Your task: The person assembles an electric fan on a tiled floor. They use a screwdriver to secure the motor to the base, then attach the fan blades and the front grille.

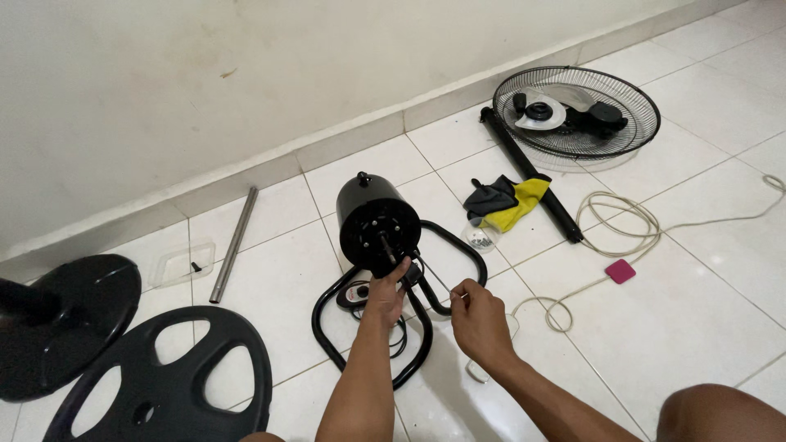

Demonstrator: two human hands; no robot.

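White tiled floor [679,327] meets wall [164,82] — open tiles at right. Left hand [385,295] fingers clamped on motor housing [377,225]; right hand [479,315] fingers pinched together on a small part — cannot tell what.

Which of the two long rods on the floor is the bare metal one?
The silver metal tube lying left of the fan motor, near the wall. The other, the black pole beside the fan grille, is dark, not shiny.
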